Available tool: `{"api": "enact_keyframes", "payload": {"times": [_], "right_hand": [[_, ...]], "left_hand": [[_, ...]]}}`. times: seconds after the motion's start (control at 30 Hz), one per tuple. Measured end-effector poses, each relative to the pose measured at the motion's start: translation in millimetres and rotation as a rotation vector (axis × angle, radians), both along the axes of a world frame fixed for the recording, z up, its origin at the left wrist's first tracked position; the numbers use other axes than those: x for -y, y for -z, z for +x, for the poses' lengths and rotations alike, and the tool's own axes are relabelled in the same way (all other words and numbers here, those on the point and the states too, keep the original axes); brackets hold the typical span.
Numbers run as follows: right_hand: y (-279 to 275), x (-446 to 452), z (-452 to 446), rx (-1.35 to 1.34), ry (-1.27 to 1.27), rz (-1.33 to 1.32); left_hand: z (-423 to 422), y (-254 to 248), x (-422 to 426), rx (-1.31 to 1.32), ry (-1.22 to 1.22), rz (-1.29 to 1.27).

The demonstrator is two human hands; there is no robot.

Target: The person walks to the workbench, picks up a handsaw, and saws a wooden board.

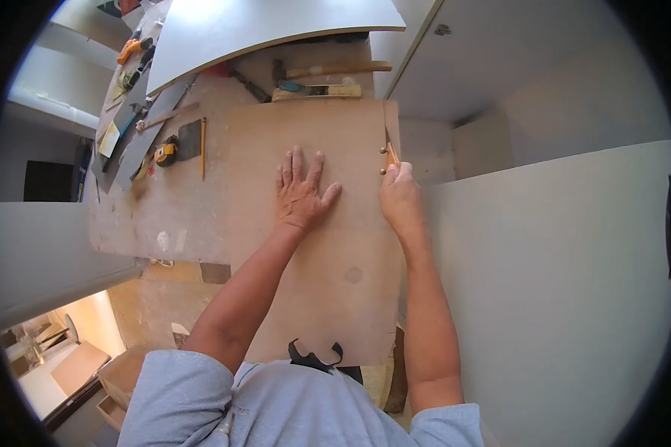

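My left hand (pixel 300 195) lies flat on a thin brown board (pixel 313 290), fingers spread and thumb out to the right. At the board's right edge, my right hand (pixel 401 200) is closed round the wooden handle of what looks like a handsaw (pixel 392 154), seen almost edge-on. Two round brass fittings stick out from the left side of its handle. A thin dark line runs from the handle toward the board's far edge; I cannot tell how much of it is blade and how much is a cut.
Past the board lie a hammer (pixel 335 70) and a wooden block (pixel 320 92), under a white curved panel (pixel 276 26). To the left are a tape measure (pixel 166 152), a pencil (pixel 203 149) and a dark flat piece (pixel 189 139). A large pale panel (pixel 552 298) stands close on the right.
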State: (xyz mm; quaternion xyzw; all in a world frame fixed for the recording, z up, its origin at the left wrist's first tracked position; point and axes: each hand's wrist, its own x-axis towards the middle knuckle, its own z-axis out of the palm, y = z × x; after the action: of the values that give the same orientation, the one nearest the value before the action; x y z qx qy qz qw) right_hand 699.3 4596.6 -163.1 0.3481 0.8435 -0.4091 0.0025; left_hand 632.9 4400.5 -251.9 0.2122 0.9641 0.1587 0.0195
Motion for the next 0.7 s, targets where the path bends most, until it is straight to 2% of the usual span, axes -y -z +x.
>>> {"api": "enact_keyframes", "payload": {"times": [0.1, 0.17, 0.23, 0.27, 0.33, 0.4, 0.47, 0.57, 0.63, 0.7], "right_hand": [[-15, 0, 38, 0.032, 0.004, -0.134], [-46, 35, 111, 0.100, -0.020, 0.006], [-78, 58, 151, 0.240, 0.076, -0.126], [-74, 56, 145, 0.241, 0.070, -0.126], [-58, 54, 137, 0.043, 0.023, -0.043], [-19, 28, 70, 0.087, 0.028, -0.071], [14, -3, 9, -0.019, -0.043, 0.031], [-11, 1, -8, 0.041, -0.009, 0.045], [-14, 2, 33, -0.084, -0.030, -0.049], [-63, 40, 98, 0.102, 0.025, -0.055]], "left_hand": [[2, -2, -1, 0.015, -0.006, 0.005], [3, 3, 0, 0.006, -0.002, 0.008], [1, 5, 2, -0.013, -0.014, 0.002], [-1, 6, 1, -0.016, -0.011, -0.003], [2, 7, 4, -0.011, 0.002, -0.016], [1, 3, 1, -0.031, 0.006, 0.020], [1, 0, 0, -0.018, -0.006, -0.001], [2, -1, 2, -0.009, 0.003, -0.009], [-2, -2, -1, -0.025, 0.009, 0.021], [1, 1, 3, -0.028, 0.014, 0.028]]}}
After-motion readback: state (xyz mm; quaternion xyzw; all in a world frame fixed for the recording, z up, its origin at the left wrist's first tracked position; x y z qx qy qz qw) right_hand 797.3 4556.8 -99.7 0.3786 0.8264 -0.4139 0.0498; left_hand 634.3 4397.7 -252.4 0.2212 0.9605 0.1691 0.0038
